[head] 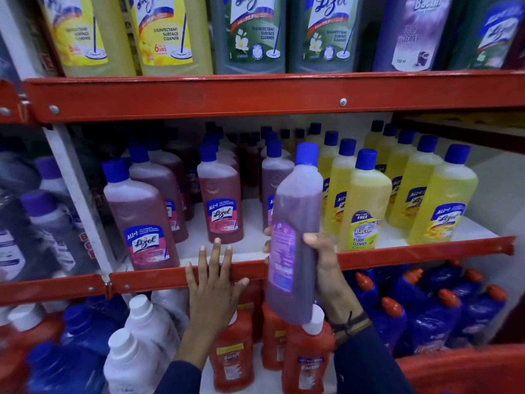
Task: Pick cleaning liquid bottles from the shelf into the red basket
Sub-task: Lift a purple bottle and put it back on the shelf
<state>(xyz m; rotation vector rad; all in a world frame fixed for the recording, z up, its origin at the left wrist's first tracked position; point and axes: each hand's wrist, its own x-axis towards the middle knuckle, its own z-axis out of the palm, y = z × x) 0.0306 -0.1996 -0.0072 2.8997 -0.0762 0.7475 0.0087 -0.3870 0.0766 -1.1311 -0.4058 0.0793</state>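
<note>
Head view takes in a red-framed shelf unit (255, 95) filling nearly the whole picture, three levels showing. Along the top level stand big bottles, yellow ones (170, 32) toward the left end, grey-green ones (250, 35) in the middle and a purple one (412, 32) near the right end. On the white board of the middle level, pink bottles (221, 200) with blue caps stand in rows over the left half, and yellow bottles (443, 200) with blue caps crowd the right half, up to the front edge. Under the lower red rail, the bottom level carries white bottles (147, 325) at the left, orange-red bottles (235, 351) in the middle and dark blue bottles with orange caps (431, 308) to the right. At the bottom right corner of the picture shows a red rim, probably the red basket (460, 368), though it is too blurred to be sure. A purple cleaning liquid bottle (295, 237) with a blue cap is off the shelf, held upright with a slight tilt in front of the middle level's front edge, its base hanging before the orange-red bottles. The right hand (326, 268) is wrapped round its lower half, thumb on the near side and fingers behind, a dark band at the wrist. The left hand (216, 282) is spread flat with fingers apart, lying against the red front rail of the middle level just left of the held bottle, gripping nothing.
</note>
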